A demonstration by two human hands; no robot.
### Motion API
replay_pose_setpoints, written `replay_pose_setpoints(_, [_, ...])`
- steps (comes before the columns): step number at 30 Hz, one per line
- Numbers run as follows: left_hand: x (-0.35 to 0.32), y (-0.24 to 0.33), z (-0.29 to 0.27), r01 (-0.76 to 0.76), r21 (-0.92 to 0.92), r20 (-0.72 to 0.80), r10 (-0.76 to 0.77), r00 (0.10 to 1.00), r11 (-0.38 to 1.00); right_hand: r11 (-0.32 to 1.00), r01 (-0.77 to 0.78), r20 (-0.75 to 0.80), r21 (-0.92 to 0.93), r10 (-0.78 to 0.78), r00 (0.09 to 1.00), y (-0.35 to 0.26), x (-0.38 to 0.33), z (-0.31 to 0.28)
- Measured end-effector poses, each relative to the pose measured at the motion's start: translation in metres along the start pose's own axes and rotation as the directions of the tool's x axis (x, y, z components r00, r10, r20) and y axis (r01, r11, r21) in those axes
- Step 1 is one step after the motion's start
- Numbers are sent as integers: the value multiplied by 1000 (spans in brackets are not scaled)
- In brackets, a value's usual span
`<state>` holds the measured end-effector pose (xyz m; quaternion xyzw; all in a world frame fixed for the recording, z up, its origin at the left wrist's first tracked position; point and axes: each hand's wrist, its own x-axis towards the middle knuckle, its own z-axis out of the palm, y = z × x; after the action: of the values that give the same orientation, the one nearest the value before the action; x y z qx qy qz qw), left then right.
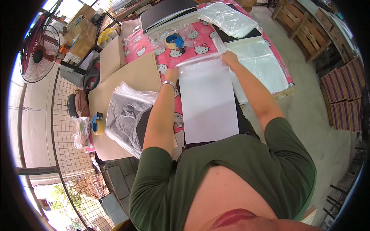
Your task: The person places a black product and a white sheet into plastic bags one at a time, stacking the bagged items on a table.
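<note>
A white rectangular sheet [209, 102] lies in front of me, with its near edge against my shirt. Clear plastic film [202, 63], apparently the mouth of a plastic bag, shows at its far end; whether the sheet is fully inside cannot be made out. My left hand [172, 74] is closed at the film's left corner, and a metal band circles that wrist. At the right corner my right hand [230, 58] pinches the film, its arm stretched out. Beneath the sheet shows a black board [243, 125]. Right of it lies a stack of clear plastic bags [262, 71].
Crumpled plastic [129, 111] lies on brown cardboard [101, 144] at left, near a tape dispenser [98, 125]. Another tape dispenser [174, 41] stands on the pink patterned cloth [169, 57]. Black boards [165, 15] and packed plastic bags [229, 18] are at the back. A fan [38, 56] is far left.
</note>
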<state>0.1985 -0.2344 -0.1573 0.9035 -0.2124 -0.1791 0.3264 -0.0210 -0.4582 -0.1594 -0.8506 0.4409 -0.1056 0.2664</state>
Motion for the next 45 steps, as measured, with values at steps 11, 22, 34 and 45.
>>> replay_pose_setpoints(11, [-243,109,-265,-565,-341,-69,579,812,752,451,-21,259,892,-474,842,-135,-196,-270])
replay_pose_setpoints(22, [-290,8,-203,384,-574,640,103,762,723,258,-422,494,869,-501,710,-15,-242,-191])
replay_pose_setpoints(34, [-248,-144,-24,404,-866,427,14,904,295,216,-525,565,823,-221,795,78,-211,-38])
replay_pose_setpoints(45, [-286,-124,14,-266,-269,-124,240,963,926,778,335,275,532,-533,800,86,-235,-35])
